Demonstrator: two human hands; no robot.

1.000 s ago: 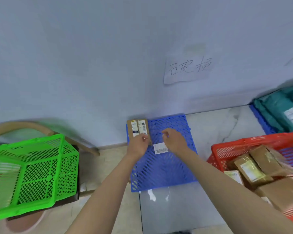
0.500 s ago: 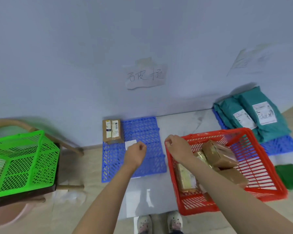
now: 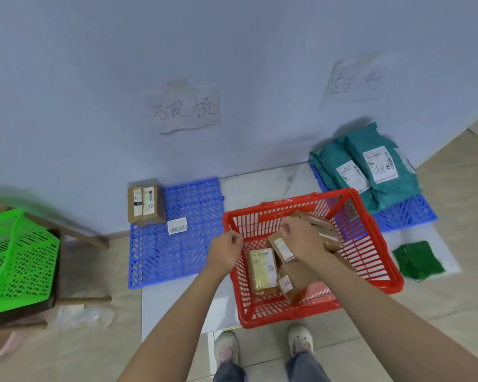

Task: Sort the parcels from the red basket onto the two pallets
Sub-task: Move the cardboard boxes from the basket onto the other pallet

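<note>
The red basket (image 3: 287, 315) stands on the floor in front of me and holds several brown parcels, among them a yellowish flat parcel (image 3: 262, 268). My right hand (image 3: 301, 239) is inside the basket with curled fingers, above a brown box (image 3: 326, 231); nothing shows in its grasp. Curled into a loose fist, my left hand (image 3: 226, 252) hovers at the basket's left rim and holds nothing. On the left blue pallet (image 3: 177, 257) sit a brown box (image 3: 145, 205) at the far left corner and a loose white barcode label (image 3: 177, 226). Teal bags (image 3: 370, 169) lie on the right blue pallet (image 3: 406, 213).
A green basket (image 3: 14, 257) sits on a wooden stool at the left. A dark green folded bag (image 3: 417, 260) lies on the floor right of the red basket. Handwritten paper signs (image 3: 185, 108) hang on the wall above each pallet. My shoes (image 3: 226, 348) are just behind the basket.
Both hands left the box and label on the left pallet. They moved right to the red basket, and my right hand went from its rim down inside over the parcels.
</note>
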